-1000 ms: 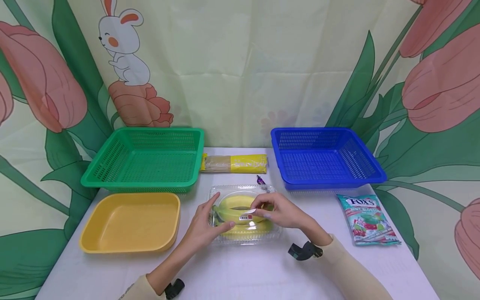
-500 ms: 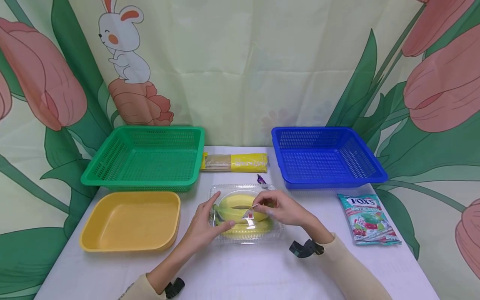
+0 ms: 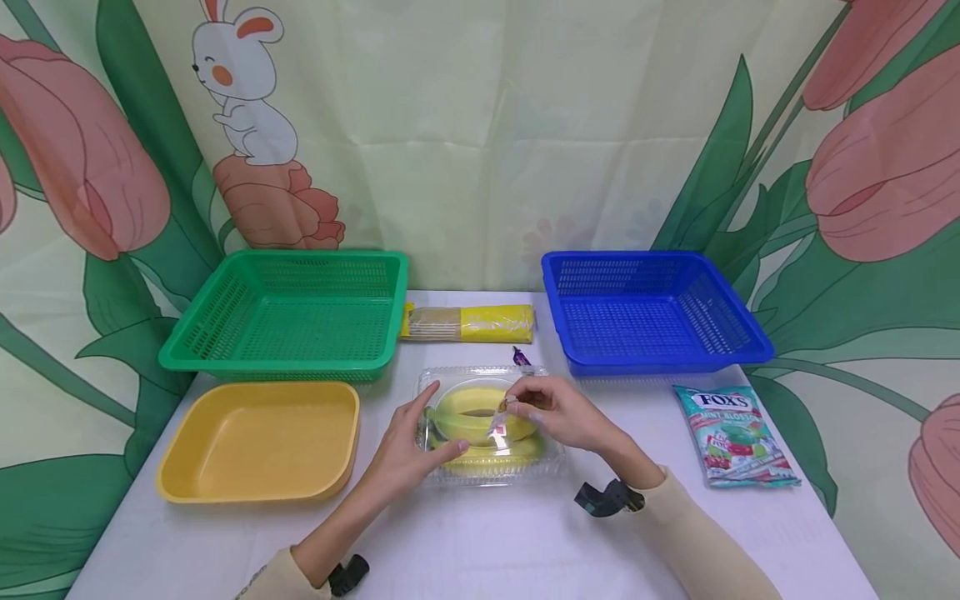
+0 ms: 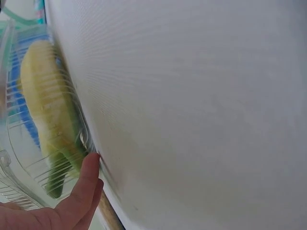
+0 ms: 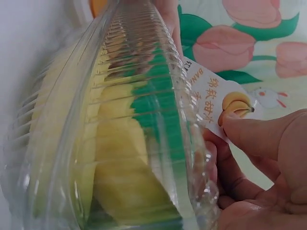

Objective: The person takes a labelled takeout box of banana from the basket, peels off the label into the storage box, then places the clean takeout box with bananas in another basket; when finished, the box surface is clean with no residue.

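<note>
At nine o'clock on the white table [image 3: 487, 542] sit a yellow tray [image 3: 258, 442] and, behind it, a green basket [image 3: 288, 312]. At the centre lies a clear plastic box [image 3: 487, 421] of bananas [image 3: 468, 408]. The left hand [image 3: 408, 450] rests on the box's nine o'clock edge, fingers straight and slightly apart, thumb against its near side. The right hand [image 3: 558, 412] pinches the label [image 3: 497, 427] on the lid between thumb and forefinger, peeling it up. At one o'clock stands a blue basket [image 3: 648, 312]; at three o'clock lies a candy bag [image 3: 735, 437].
</note>
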Tool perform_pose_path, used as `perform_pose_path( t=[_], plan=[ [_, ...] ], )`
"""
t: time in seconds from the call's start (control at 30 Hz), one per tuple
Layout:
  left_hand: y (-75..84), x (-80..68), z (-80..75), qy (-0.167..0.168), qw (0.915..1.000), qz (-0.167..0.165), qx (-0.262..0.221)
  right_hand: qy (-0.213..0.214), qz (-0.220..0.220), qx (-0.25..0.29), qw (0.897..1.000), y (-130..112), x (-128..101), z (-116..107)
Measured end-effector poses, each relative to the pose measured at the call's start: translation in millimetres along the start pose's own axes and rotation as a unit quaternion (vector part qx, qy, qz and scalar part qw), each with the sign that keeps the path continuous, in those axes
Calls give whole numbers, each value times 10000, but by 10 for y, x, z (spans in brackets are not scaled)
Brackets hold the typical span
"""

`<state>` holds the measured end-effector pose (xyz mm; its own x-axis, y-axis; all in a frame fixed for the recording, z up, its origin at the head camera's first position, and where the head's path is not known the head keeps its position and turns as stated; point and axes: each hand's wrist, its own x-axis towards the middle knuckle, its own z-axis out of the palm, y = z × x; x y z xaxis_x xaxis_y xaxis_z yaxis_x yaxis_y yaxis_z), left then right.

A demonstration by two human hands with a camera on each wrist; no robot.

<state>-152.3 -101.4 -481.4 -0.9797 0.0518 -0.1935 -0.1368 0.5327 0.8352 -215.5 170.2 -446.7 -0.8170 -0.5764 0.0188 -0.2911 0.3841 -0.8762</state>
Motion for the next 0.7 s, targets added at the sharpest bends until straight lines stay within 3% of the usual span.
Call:
perform_pose_path(
  t=[0.27, 0.43, 0.7],
  plan=[
    [-15, -12, -18, 34, 9999, 120, -28, 358, 409, 990, 9936, 45, -8, -109],
    [-26, -13, -19, 18, 10000, 77, -51, 248, 464, 924, 9943, 41, -4, -117],
    [-15, 1, -2, 28, 9999, 93, -65, 430, 406, 711, 9957, 24, -4, -74]
  ],
)
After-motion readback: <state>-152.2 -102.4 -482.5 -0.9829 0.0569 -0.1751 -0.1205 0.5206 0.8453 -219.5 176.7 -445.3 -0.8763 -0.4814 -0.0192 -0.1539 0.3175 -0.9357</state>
